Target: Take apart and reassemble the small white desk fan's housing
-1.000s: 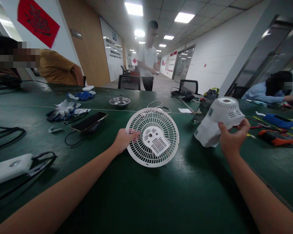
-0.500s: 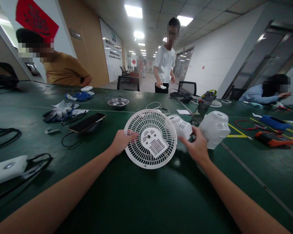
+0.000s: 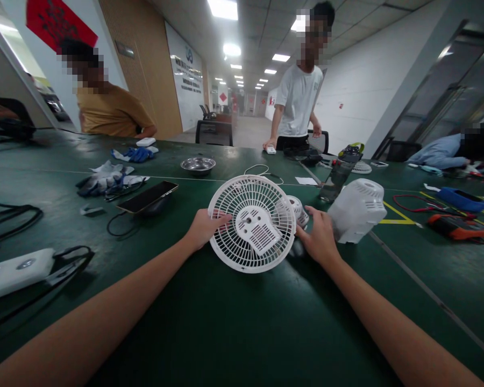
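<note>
My left hand is closed on the left rim of a round white fan grille, its thumb lying over the bars. The grille is tilted up towards me and has a slotted plate at its centre. Behind its right edge is a smaller white vented fan housing, partly hidden. My right hand is beside the grille's right rim with thumb and fingers apart. The thumb tip is close to the rim; whether it touches cannot be seen. Right of this hand stands a larger white plastic housing.
A dark bottle stands behind the large housing. Left are a phone, gloves, a metal bowl and a white device with cables. An orange-black meter lies right. A person in white stands across the table.
My right hand has loosened from the small vented housing, which now sits lower and farther behind the grille. My left hand still holds the grille. The standing person has come closer to the table.
</note>
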### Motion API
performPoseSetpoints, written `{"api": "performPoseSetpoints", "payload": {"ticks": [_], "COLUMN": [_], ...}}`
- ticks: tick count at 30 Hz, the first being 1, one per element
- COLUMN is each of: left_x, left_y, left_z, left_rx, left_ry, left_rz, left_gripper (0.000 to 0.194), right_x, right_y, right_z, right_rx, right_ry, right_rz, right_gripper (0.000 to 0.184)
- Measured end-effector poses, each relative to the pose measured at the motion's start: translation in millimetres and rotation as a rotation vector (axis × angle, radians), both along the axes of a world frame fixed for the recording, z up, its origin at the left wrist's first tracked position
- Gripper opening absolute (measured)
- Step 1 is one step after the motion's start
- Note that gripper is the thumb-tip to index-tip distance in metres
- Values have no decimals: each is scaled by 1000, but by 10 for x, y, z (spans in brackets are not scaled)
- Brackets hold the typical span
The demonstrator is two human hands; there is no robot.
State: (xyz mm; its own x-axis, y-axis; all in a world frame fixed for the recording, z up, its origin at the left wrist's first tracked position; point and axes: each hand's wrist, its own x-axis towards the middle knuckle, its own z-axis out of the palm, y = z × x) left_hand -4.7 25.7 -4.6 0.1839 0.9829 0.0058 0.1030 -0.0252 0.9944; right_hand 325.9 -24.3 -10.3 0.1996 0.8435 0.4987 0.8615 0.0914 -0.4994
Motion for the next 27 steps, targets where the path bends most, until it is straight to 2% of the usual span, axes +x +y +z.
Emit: {"api": "performPoseSetpoints", "payload": {"ticks": [1, 3, 5, 7, 9, 12, 16, 19, 21, 24, 27], "left_x": [-2, -7, -9, -5, 3, 18, 31, 36, 37, 25, -17], "left_y": [0, -1, -4, -4, 2, 11, -11, -28, -9, 78, 176], "left_z": [1, 1, -1, -9, -24, -55, -76, -81, -103, -171, -224], "left_rx": [-3, -9, -5, 8, 30, 67, 174, 296, 319, 245, 81], "left_ry": [2, 8, 14, 19, 11, -21, 4, 47, 39, -85, -295], "left_rz": [0, -6, -7, -4, 17, 58, 94, 128, 120, 40, 4], "left_gripper": [23, 23, 22, 23, 22, 20, 21, 25, 31, 49, 61], "right_x": [-56, -206, -388, -560, -680, -752, -807, -880, -900, -831, -673], "right_y": [-46, -153, -265, -361, -427, -466, -477, -492, -496, -478, -446], "right_z": [53, 141, 187, 194, 180, 154, 147, 157, 163, 169, 162], "right_rx": [39, -28, -293, -516, -637, -734, -669, -521, -399, -228, -119], "right_ry": [72, 336, 742, 1076, 1282, 1453, 1536, 1518, 1481, 1365, 1116], "right_rz": [60, 201, 379, 471, 532, 607, 661, 660, 620, 535, 513], "right_gripper": [59, 43, 37, 35, 32, 32, 29, 31, 35, 40, 46]}}
